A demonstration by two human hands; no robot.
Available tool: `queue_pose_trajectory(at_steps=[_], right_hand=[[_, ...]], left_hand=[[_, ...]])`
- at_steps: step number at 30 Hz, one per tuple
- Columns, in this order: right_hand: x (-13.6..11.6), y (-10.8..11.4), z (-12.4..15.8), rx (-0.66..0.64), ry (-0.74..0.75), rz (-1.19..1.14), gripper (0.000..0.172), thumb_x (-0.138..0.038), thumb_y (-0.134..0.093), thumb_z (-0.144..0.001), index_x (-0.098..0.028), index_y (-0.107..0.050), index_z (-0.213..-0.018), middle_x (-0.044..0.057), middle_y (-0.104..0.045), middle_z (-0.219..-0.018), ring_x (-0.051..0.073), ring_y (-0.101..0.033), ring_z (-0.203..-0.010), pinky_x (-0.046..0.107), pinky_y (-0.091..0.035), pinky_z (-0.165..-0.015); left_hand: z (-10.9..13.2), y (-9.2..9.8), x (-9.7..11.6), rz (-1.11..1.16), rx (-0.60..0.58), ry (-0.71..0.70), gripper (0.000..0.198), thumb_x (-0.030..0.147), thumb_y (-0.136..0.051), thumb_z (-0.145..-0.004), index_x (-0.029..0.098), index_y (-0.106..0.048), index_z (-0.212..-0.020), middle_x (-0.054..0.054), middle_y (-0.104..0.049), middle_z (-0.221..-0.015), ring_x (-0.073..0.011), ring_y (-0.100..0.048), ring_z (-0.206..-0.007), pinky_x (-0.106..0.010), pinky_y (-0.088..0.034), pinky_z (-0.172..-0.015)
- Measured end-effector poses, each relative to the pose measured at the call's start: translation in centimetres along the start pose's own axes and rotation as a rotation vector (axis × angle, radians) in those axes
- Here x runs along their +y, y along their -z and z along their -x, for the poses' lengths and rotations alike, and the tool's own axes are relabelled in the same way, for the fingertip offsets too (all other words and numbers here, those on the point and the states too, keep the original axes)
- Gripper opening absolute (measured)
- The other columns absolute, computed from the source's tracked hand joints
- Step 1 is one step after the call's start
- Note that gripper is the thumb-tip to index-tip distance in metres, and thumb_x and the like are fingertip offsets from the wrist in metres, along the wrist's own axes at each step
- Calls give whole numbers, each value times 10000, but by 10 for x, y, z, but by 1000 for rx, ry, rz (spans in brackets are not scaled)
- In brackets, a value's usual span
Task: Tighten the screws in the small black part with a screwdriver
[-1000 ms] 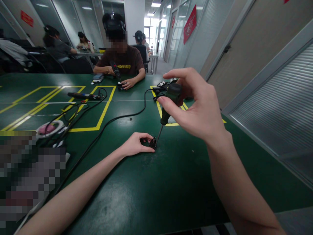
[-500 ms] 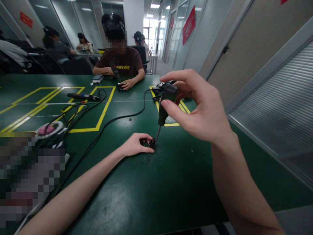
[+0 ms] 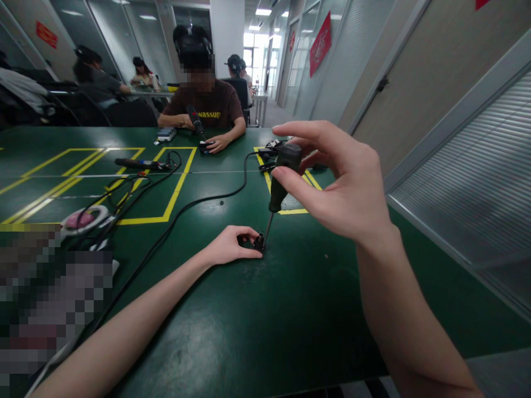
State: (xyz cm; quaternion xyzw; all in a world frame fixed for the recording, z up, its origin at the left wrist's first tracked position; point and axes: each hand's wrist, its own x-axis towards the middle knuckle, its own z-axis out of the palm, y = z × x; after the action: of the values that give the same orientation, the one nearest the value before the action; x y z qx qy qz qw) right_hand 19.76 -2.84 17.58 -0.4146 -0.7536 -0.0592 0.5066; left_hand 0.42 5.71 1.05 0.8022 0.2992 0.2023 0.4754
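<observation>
My left hand (image 3: 230, 243) rests on the green table and pinches a small black part (image 3: 259, 242) with a short round post on top. Its exact kind is too small to make out. Above and to the right, my right hand (image 3: 338, 177) grips a dark-handled screwdriver (image 3: 279, 190) between thumb and fingers. The screwdriver leans slightly, handle up, and its thin metal shaft runs down to the right side of the black part. Whether the tip sits in a screw cannot be seen.
A black cable (image 3: 207, 197) curves across the green table (image 3: 265, 331). Yellow tape (image 3: 174, 199) marks areas on it. At left lie a cabled electric screwdriver (image 3: 141, 164) and a white tape roll (image 3: 102, 213). A co-worker (image 3: 207, 99) sits opposite, holding a tool over a black part.
My right hand has shifted and turned very slightly on the screwdriver handle. My left hand keeps the black part in the same place.
</observation>
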Motion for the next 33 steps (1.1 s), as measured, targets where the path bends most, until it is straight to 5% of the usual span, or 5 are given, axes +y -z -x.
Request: queue_pose_trajectory(at_steps=[33], right_hand=[[0,-4,-1,-1,-14,-69,247,-287,-740,-889,-260,-744,-1134,63,-764,-1065,256,-729,-968,406,-641,-799]], left_hand=[[0,-1,2,27,-2,8,328,357,-873,-686,171,-776,-938,-10,-748,-843,-179,-643,-803,-298,-490,-807]])
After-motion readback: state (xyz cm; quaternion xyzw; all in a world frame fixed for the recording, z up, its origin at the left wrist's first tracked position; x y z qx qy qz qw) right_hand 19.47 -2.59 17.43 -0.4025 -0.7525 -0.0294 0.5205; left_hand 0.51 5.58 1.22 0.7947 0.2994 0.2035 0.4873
